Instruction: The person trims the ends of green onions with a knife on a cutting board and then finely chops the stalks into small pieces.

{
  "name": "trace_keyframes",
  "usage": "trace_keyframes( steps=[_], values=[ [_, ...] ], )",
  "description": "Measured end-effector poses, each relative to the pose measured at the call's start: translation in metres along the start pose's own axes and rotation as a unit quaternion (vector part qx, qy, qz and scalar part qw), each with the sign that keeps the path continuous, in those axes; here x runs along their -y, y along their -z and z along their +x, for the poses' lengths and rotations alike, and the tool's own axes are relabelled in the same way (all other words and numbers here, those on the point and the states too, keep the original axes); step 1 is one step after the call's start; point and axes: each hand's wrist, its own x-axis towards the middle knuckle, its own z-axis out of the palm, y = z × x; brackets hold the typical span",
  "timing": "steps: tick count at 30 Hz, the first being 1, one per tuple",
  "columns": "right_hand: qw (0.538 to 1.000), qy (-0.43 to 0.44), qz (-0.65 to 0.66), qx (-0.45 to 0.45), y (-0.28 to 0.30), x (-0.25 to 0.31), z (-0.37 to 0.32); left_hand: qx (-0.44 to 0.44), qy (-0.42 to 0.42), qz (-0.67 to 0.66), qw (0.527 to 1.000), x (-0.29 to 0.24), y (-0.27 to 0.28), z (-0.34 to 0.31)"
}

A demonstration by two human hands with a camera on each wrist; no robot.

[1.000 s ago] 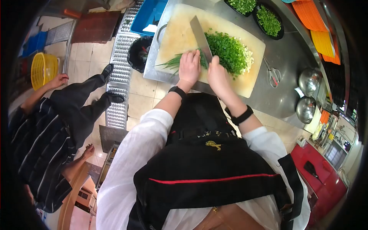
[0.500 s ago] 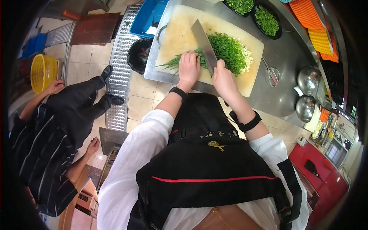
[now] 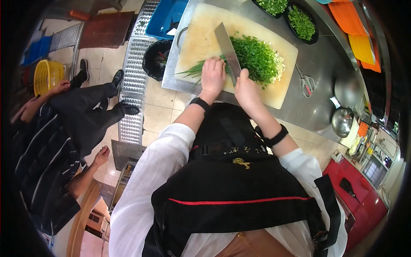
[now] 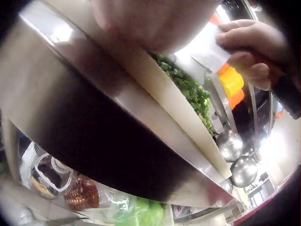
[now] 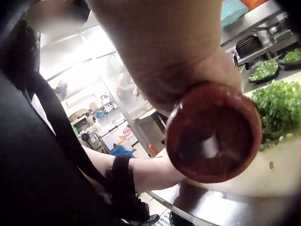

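Observation:
My left hand (image 3: 213, 78) presses down on a bunch of green onions (image 3: 192, 70), fingers curled over the stalks. Long green ends stick out to the left of it. The right hand (image 3: 248, 92) grips a cleaver (image 3: 228, 49) by its handle, the broad blade angled away just right of the left fingers. In the right wrist view the round reddish-brown butt of the cleaver handle (image 5: 214, 134) shows below that hand. A heap of chopped green onions (image 3: 256, 58) lies against the blade's right side, on a pale cutting board (image 3: 203, 25).
Two black bowls of chopped greens, one a black bowl (image 3: 316, 37), stand behind the board. Scissors (image 3: 306, 83) and metal bowls (image 3: 342, 122) sit to the right. A lined bin (image 3: 150, 64) is left of the steel counter (image 3: 295, 113). Another person (image 3: 51, 141) stands at left.
The right hand and cleaver have shifted slightly right and toward my body. The left hand stays on the green onions. At left, the other person's arms and legs have moved, and another shoe shows.

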Motion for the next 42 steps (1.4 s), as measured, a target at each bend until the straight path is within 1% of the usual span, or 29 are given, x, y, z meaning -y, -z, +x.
trace_keyframes(
  steps=[2, 4, 5, 7, 8, 10, 11, 13, 14, 16, 17, 19, 20, 22, 25, 29, 32, 34, 38, 40, 41, 42],
  values=[
    [1.0, -0.005, 0.011, -0.012, -0.009, 0.002, 0.014, -0.004, -0.004, -0.001, 1.0, 0.001, -0.001, -0.002],
    [0.999, 0.015, 0.019, -0.045, -0.012, 0.002, 0.029, 0.0, -0.005, 0.001, 1.0, 0.002, -0.002, -0.002],
    [0.999, 0.014, 0.021, -0.048, -0.013, 0.0, 0.031, 0.001, -0.009, 0.001, 1.0, 0.001, -0.001, -0.003],
    [0.997, 0.02, 0.03, -0.062, -0.011, -0.003, 0.038, 0.001, 0.023, -0.027, 0.999, 0.0, 0.0, 0.003],
    [0.997, 0.02, 0.033, -0.067, -0.01, -0.006, 0.04, 0.001, 0.017, -0.027, 1.0, 0.0, 0.001, 0.005],
    [0.996, 0.031, 0.046, -0.066, -0.008, -0.01, 0.039, 0.063, 0.043, -0.055, 0.996, -0.003, 0.012, 0.01],
    [0.996, 0.03, 0.05, -0.066, -0.009, -0.011, 0.039, 0.065, 0.041, -0.052, 0.996, -0.005, 0.019, 0.012],
    [0.995, 0.044, 0.052, -0.068, -0.01, -0.012, 0.04, 0.148, 0.038, -0.038, 0.988, -0.01, 0.034, 0.019],
    [0.995, 0.042, 0.054, -0.067, -0.01, -0.013, 0.038, 0.15, 0.038, -0.037, 0.987, -0.009, 0.042, 0.022],
    [0.994, 0.056, 0.056, -0.077, -0.008, -0.013, 0.037, 0.197, -0.07, 0.01, 0.978, -0.003, 0.055, 0.024],
    [0.994, 0.057, 0.057, -0.079, -0.008, -0.014, 0.037, 0.195, -0.071, 0.012, 0.978, -0.001, 0.056, 0.023],
    [0.995, 0.053, 0.059, -0.062, -0.006, -0.017, 0.031, 0.134, -0.084, 0.046, 0.986, 0.005, 0.053, 0.016],
    [0.995, 0.053, 0.061, -0.064, -0.004, -0.018, 0.029, 0.133, -0.086, 0.047, 0.986, 0.008, 0.05, 0.013],
    [0.998, 0.029, 0.036, -0.047, 0.001, -0.019, 0.025, 0.135, -0.04, 0.032, 0.99, 0.013, 0.043, 0.006],
    [0.997, 0.018, 0.036, -0.065, 0.001, -0.03, 0.028, 0.119, -0.051, 0.021, 0.991, 0.018, 0.03, 0.002],
    [0.997, 0.027, 0.035, -0.063, 0.003, -0.037, 0.031, 0.118, -0.054, -0.001, 0.992, 0.011, 0.011, 0.007],
    [0.998, 0.025, 0.028, -0.053, 0.006, -0.035, 0.03, 0.105, -0.055, 0.017, 0.993, -0.002, 0.014, 0.012],
    [0.999, 0.022, 0.018, -0.044, 0.004, -0.034, 0.029, 0.113, -0.063, 0.045, 0.991, -0.004, 0.018, 0.012],
    [0.999, 0.018, 0.009, -0.042, 0.003, -0.031, 0.028, 0.114, -0.056, 0.057, 0.99, -0.005, 0.014, 0.013],
    [0.999, 0.025, 0.01, -0.044, 0.002, -0.032, 0.028, 0.083, -0.052, 0.074, 0.992, -0.008, 0.008, 0.014],
    [0.999, 0.025, 0.008, -0.045, 0.002, -0.032, 0.029, 0.082, -0.052, 0.072, 0.993, -0.009, 0.006, 0.015],
    [0.999, 0.022, 0.004, -0.046, 0.002, -0.032, 0.029, 0.058, -0.055, 0.083, 0.993, -0.01, 0.005, 0.015]
  ],
)
